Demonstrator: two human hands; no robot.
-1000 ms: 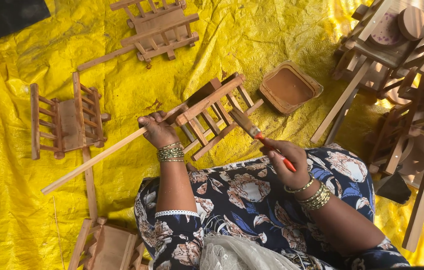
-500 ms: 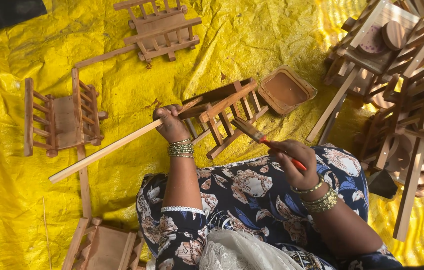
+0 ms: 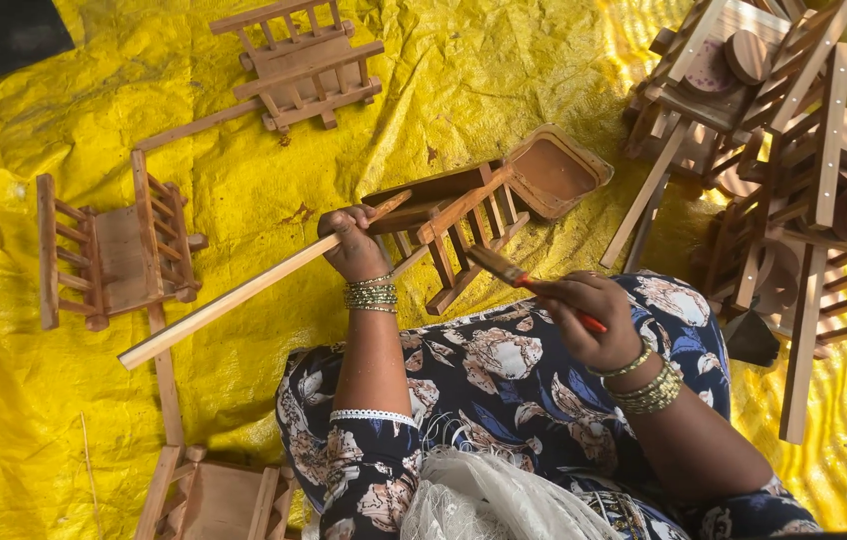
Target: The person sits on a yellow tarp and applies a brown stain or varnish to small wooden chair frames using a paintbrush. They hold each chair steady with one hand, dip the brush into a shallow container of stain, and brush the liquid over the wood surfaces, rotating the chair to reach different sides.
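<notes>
While the left hand grips the long handle of a small wooden cart tilted above the yellow sheet, the right hand, fingers closed on a red-handled brush, brings its bristles near the frame; coating appears under way, and the stroke likely needs a steady cart, with the brown tray just behind

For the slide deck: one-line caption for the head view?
Left hand grips a wooden cart's handle; right hand holds a paintbrush against its frame.

One paintbrush, one tray
</notes>
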